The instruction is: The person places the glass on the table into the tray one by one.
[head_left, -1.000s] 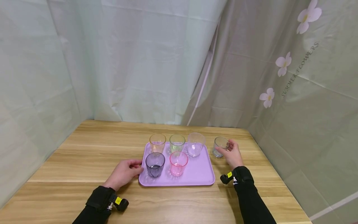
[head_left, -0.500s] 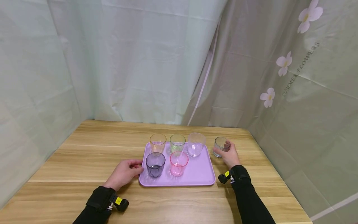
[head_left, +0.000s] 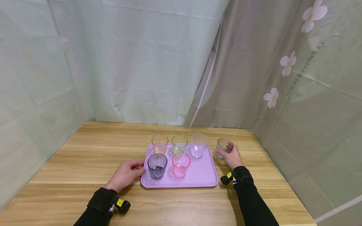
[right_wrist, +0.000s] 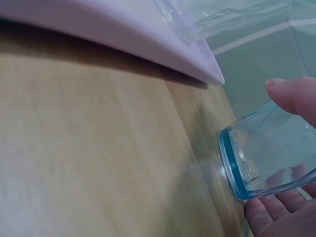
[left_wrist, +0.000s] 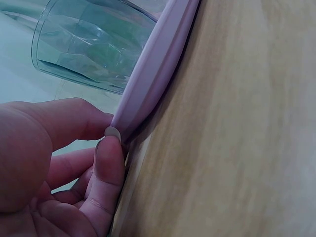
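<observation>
In the head view my right hand (head_left: 232,158) holds a clear, greyish drinking glass (head_left: 221,153) to the right of the tray. The glass stands upright on the table; the right wrist view shows my thumb (right_wrist: 294,96) on one side and curled fingers on the other, near its thick base (right_wrist: 233,165). My left hand (head_left: 124,174) pinches the left rim of a lilac tray (head_left: 201,179) between thumb and index finger, seen close in the left wrist view. On the tray, the dark grey glass (head_left: 157,166) is nearest that hand.
Also on the tray are a pink glass (head_left: 180,166), an amber glass (head_left: 159,146), a green glass (head_left: 179,145) and a clear glass (head_left: 198,147). The wooden table (head_left: 99,150) meets hanging curtains (head_left: 141,78) at the back and sides.
My right hand has shifted slightly left, and its fingers have come in closer around the glass. The left hand, the tray and its glasses have stayed in place.
</observation>
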A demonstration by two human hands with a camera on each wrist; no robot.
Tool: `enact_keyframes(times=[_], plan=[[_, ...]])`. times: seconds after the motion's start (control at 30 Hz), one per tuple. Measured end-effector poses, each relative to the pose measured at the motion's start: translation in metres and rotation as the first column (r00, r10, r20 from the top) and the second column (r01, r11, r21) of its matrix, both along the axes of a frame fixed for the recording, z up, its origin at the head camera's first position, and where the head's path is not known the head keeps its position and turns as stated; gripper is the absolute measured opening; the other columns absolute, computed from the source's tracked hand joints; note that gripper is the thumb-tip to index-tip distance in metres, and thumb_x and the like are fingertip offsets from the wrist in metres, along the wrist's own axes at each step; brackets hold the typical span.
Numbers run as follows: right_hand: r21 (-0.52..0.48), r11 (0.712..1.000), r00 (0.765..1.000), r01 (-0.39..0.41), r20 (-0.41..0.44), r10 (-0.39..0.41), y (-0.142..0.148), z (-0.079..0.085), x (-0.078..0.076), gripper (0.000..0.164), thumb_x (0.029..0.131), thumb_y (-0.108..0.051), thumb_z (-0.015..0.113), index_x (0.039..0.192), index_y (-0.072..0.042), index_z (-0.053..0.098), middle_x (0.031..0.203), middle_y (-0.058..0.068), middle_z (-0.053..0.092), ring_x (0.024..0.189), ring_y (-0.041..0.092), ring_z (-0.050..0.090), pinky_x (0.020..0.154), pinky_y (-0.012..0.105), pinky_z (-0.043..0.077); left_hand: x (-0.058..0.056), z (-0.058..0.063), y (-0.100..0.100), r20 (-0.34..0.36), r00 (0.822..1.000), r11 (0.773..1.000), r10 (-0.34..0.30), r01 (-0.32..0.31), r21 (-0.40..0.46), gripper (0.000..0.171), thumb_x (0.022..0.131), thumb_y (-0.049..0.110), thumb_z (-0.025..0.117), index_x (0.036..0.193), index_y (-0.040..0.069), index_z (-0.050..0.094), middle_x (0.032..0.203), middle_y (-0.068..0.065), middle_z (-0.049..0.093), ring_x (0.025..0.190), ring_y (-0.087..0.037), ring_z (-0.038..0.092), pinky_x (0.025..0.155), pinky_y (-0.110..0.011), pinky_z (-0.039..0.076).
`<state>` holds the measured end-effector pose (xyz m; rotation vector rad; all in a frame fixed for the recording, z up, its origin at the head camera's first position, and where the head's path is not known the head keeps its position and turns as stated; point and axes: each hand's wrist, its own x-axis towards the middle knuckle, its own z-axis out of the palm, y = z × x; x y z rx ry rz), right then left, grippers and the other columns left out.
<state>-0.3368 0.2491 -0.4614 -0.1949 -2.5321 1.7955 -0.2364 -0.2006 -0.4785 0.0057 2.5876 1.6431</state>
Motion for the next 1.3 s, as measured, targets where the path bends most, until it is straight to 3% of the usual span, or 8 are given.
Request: enact_keyframes(times=[0.3,0.77,1.3], plan=[[0.005,1.000,1.000,0.003,-0.005,-0.003,0.0000,-0.0006,0.0025,0.093,0.101,-0.022,0.079,0.168,0.001,0.019,0.174,0.028,0.030,0.164,0.044,0.027,0.137,0.056,0.026,0.0008,0.0016,0.0004,0.004,1.000,1.000,0.001,-0.001,0.006,0.047,0.100,0.007,0.077,0.141,-0.013,0.065,0.107,-0.013,0.075,0.093,-0.016,0.069,0.076,-0.027,0.065],[-0.016,1.000,0.999,0.010,-0.041,-0.010,-0.0014,-0.0025,0.0031,0.081,0.103,-0.015,0.076,0.163,0.006,0.025,0.167,0.030,0.035,0.158,0.045,0.033,0.135,0.057,0.028,0.0017,0.0021,0.0015,0.009,1.000,1.000,-0.001,0.001,0.021,0.046,0.101,0.006,0.076,0.140,-0.013,0.065,0.106,-0.014,0.074,0.092,-0.016,0.069,0.076,-0.028,0.065],[0.020,1.000,0.999,0.017,-0.033,-0.016,0.0069,-0.0050,0.0033,0.084,0.103,-0.019,0.078,0.164,0.004,0.026,0.165,0.028,0.039,0.154,0.042,0.037,0.131,0.054,0.032,0.0018,0.0033,0.0009,0.004,1.000,1.000,-0.002,0.002,0.000,0.046,0.101,0.007,0.076,0.140,-0.013,0.065,0.107,-0.014,0.074,0.093,-0.017,0.070,0.076,-0.028,0.065]])
